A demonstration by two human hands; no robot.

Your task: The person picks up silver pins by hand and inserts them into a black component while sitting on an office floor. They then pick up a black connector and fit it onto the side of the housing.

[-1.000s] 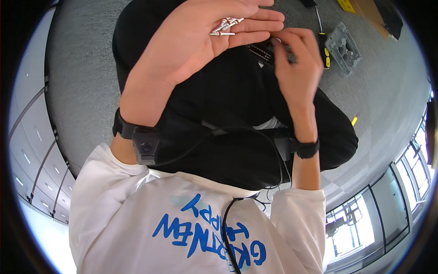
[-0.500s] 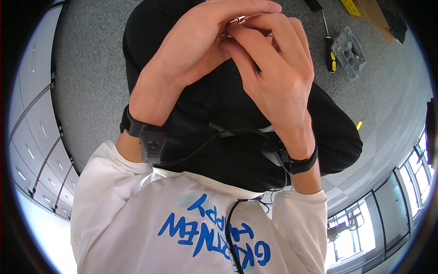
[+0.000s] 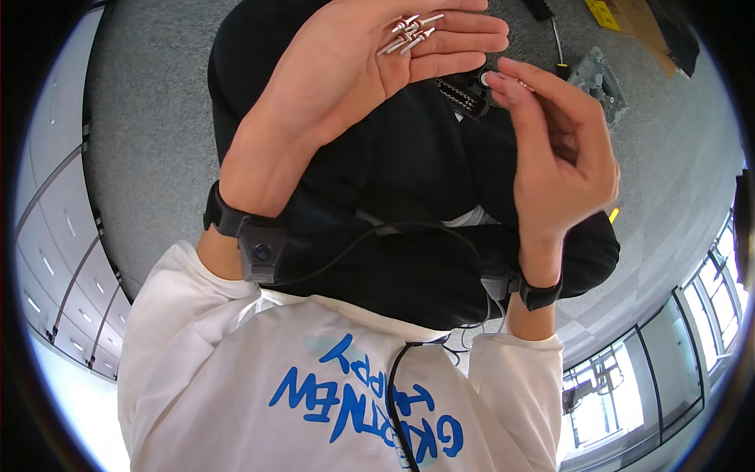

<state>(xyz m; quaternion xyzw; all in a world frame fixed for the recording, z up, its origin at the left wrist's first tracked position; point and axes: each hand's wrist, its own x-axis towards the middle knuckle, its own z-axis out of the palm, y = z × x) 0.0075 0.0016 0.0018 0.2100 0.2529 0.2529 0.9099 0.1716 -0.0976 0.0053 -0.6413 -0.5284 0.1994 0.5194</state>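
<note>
Palm up, my left hand (image 3: 346, 75) is open with its fingers stretched out. Several small silvery metal pins with red bands (image 3: 410, 33) lie loose across its palm and finger bases. To the right, my right hand (image 3: 562, 145) is apart from it, thumb and forefinger pinched together. Between those fingertips shows a bit of a small metal pin (image 3: 525, 85), mostly covered by the fingers. Beyond the gap between the hands is a black holder (image 3: 460, 96) with rows of small shiny studs. A white round spot shows beside the right fingertips.
A grey moulded housing (image 3: 599, 82) lies on the carpet at the far right, beside a screwdriver (image 3: 560, 47) partly behind my right hand. Further back sits an open cardboard box (image 3: 641, 31). White cabinets (image 3: 59, 212) line the left. A cable (image 3: 346, 248) runs between my wrist straps.
My right hand has moved right and away from my left palm, with a small pin in its pinch. The left hand has uncurled, showing the pins and the black holder beyond.
</note>
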